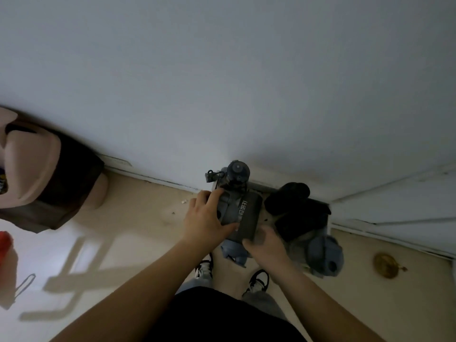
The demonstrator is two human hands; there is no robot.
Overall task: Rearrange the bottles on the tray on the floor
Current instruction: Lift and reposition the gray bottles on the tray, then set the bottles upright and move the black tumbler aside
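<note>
Several bottles stand crowded on a pale tray (269, 217) on the floor against the wall. My left hand (206, 218) grips the left side of a dark grey bottle with white lettering (248, 213). My right hand (267, 245) holds the near end of this same bottle. Behind it stands a grey bottle with a round cap and a loop strap (237, 172). A black bottle (292, 197) leans at the right. A blue bottle (327, 255) is at the near right, and a light blue one (234, 251) shows under my hands.
A brown and pink object (51, 183) sits on the floor at the left. A round gold thing (386, 265) lies at the right near a white door (394, 201). A red item (5, 243) shows at the left edge. My shoes (258, 280) are just before the tray.
</note>
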